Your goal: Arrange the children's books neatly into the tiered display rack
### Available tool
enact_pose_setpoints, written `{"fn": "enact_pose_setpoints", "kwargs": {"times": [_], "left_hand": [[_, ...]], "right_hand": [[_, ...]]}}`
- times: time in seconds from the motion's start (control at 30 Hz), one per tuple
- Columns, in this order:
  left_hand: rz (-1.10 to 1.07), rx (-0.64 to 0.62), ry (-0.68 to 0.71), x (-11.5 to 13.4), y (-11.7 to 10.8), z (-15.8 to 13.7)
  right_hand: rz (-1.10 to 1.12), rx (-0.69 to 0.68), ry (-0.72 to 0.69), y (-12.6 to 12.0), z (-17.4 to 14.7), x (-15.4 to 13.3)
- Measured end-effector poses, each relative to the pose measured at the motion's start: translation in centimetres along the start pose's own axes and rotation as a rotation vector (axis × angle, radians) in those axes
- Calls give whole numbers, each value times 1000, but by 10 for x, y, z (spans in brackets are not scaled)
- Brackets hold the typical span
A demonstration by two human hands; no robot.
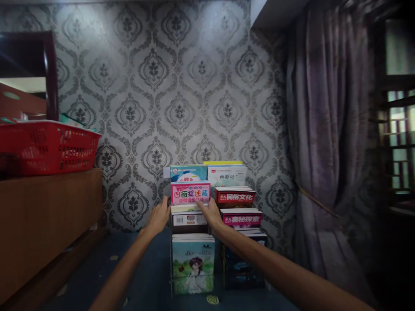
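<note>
Apparently, the thin pink rectangular paper book with colourful letters (190,192) is light, and it stands in the left row of books, which rise in steps toward the far grey patterned wall (178,112). Its lower part is hidden behind the dark brown book with a white barcode panel (189,219). The left hand (158,217) is at its left side, with fingers raised near the edge. The right hand (213,215) is at its right side, and the thumb lies over the lower front of the cover. I cannot tell whether either hand is really gripping, because the undersides of the fingers are hidden.

I judge that the cover is smooth and a little slippery, and that the book can bend but will not break; its corners can crease. Both side edges, near the top, seem the best place to take hold.

The large title reads "图画捉迷藏"; the line below is partly covered by the thumb. Behind it, the teal book (188,172) shows "小鲤鱼", partly cut. In the right row, from far to near, I read "西游记" on the white book (227,176), "少儿" and "民俗文化" on the red book (236,197), then "少儿" and "奥秘探索" on the magenta book (242,219). On the nearest left green picture-cover book (193,265), the title begins with "我", but the rest is blurred.
</note>
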State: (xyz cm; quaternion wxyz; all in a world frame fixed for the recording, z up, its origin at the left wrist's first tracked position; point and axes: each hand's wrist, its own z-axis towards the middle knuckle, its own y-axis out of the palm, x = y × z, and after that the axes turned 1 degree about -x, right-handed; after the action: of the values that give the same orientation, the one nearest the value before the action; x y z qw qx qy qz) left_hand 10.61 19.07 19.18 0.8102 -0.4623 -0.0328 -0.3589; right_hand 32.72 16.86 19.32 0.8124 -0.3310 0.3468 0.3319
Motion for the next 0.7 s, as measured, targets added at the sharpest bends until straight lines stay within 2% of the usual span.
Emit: {"fn": "enact_pose_setpoints", "kwargs": {"times": [0.13, 0.3, 0.4, 0.57, 0.7], "left_hand": [[-251, 114, 21, -4, 2, 15], [-652, 198, -69, -7, -3, 45], [-877, 182, -84, -8, -9, 68], [-1035, 105, -2, 1, -17, 105], [-1115, 25, 36, 7, -18, 122]], "right_hand": [[25, -63, 89, -5, -2, -3], [72, -77, 100, -2, 0, 5], [141, -49, 75, 3, 2, 14], [243, -35, 97, 5, 3, 21], [312, -55, 105, 3, 1, 17]]}}
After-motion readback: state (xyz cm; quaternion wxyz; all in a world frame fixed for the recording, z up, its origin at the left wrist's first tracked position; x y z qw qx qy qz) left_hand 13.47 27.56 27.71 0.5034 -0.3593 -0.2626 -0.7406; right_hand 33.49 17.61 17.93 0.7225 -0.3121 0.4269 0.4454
